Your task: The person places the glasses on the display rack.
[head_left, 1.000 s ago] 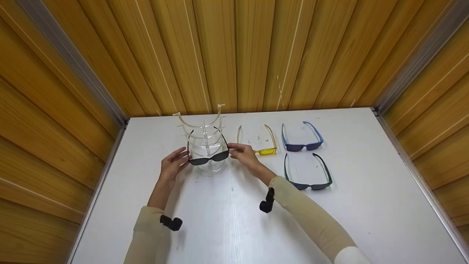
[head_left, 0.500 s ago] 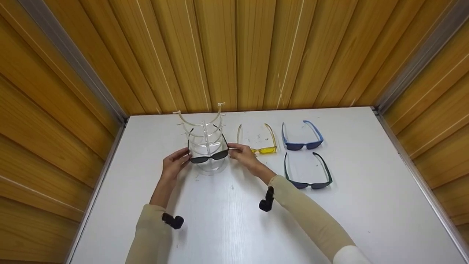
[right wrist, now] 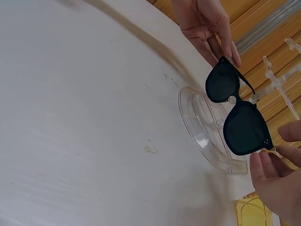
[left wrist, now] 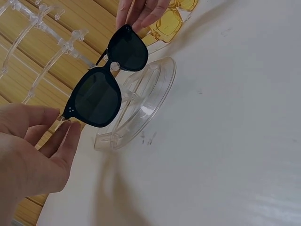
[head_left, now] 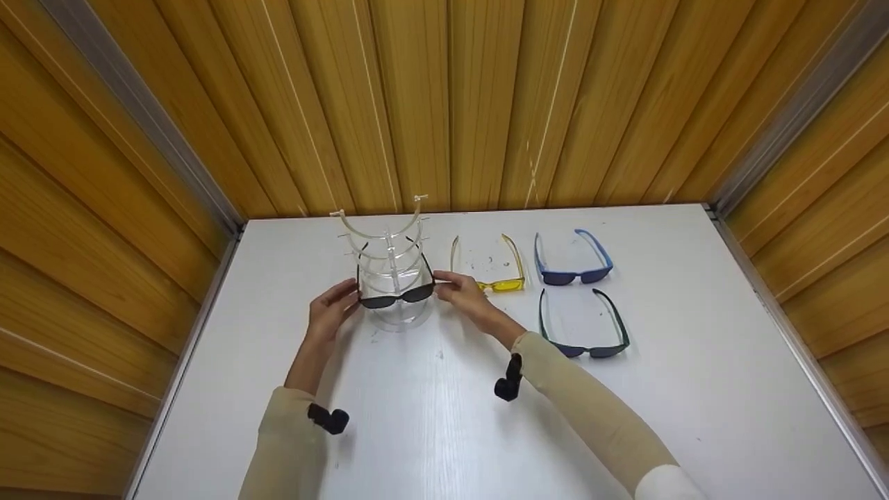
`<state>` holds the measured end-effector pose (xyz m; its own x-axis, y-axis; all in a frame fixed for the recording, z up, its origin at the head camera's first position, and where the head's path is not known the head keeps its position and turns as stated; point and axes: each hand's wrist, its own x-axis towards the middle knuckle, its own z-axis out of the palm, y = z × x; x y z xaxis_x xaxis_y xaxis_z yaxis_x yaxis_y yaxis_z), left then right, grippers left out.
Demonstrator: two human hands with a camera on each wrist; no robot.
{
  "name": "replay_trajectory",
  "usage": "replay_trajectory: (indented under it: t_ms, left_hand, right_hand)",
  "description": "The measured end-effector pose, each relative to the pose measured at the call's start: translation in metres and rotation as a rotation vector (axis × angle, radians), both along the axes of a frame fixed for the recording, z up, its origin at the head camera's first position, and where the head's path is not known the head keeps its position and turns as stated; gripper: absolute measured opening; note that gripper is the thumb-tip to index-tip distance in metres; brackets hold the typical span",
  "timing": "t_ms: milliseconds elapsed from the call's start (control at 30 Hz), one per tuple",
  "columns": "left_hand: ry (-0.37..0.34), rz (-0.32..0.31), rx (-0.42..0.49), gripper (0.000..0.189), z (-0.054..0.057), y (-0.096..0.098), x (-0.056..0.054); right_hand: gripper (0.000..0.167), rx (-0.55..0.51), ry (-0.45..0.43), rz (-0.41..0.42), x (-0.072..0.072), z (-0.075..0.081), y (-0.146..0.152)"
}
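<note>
A pair of black sunglasses (head_left: 418, 294) sits low on a clear plastic glasses display stand (head_left: 390, 260), lenses facing me and temples pointing back. At its left hinge corner, my left hand (head_left: 329, 312) pinches the frame between thumb and fingers. My right hand (head_left: 464, 297) pinches the opposite hinge corner. Up close in the left wrist view, the sunglasses (left wrist: 98, 96) show a small clear nose piece of the stand at the bridge. Below them lies the stand's round base (left wrist: 162, 89). In the right wrist view, fingertips of the right hand (right wrist: 282, 181) are at the lens's outer corner.
Yellow glasses (head_left: 510, 285) lie just right of the stand, partly behind my right hand. Farther right are blue sunglasses (head_left: 599, 260) and, in front of them, dark green sunglasses (head_left: 621, 330). Wood-patterned panels (head_left: 479, 104) wall in the white table (head_left: 430, 430) at the back and sides.
The left hand's fingers have drawn closer together at the hinge corner since a second ago. The sunglasses and right hand have stayed nearly still.
</note>
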<state>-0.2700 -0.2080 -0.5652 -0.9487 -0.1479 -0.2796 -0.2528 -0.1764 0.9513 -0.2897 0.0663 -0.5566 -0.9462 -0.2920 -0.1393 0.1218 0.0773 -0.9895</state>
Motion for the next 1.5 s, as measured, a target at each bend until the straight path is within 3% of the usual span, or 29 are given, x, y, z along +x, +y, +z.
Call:
replay_trajectory:
  t_ms: [200, 400, 633, 867, 967, 1100, 1267, 1500]
  left_hand:
    - [-0.018, 0.002, -0.026, 0.048, 0.002, -0.008, 0.01]
    - [-0.015, -0.01, -0.076, 0.041, -0.002, -0.013, 0.028]
    - [-0.039, -0.077, -0.136, 0.037, -0.005, -0.011, 0.05]
    - [-0.011, -0.128, -0.159, 0.032, 0.001, 0.0, 0.063]
    - [0.004, -0.125, -0.148, 0.03, 0.005, 0.007, 0.066]
    - [0.031, -0.164, -0.12, 0.029, 0.009, 0.02, 0.066]
    - [0.063, -0.253, -0.116, 0.031, 0.01, 0.037, 0.067]
    - [0.074, -0.375, -0.117, 0.034, 0.008, 0.064, 0.066]
  right_hand:
    - [0.047, 0.053, 0.018, -0.006, 0.01, 0.007, 0.009]
    - [0.051, 0.009, -0.022, 0.049, 0.029, 0.01, 0.029]
    - [0.051, 0.004, -0.056, 0.137, 0.048, 0.011, 0.057]
    - [0.057, 0.021, -0.104, 0.199, 0.061, 0.019, 0.074]
    - [0.058, 0.021, -0.083, 0.221, 0.068, 0.025, 0.084]
    - [0.056, 0.025, -0.06, 0.247, 0.074, 0.036, 0.111]
    - [0.053, 0.043, -0.041, 0.274, 0.076, 0.045, 0.15]
    - [0.051, 0.011, 0.003, 0.242, 0.078, 0.052, 0.207]
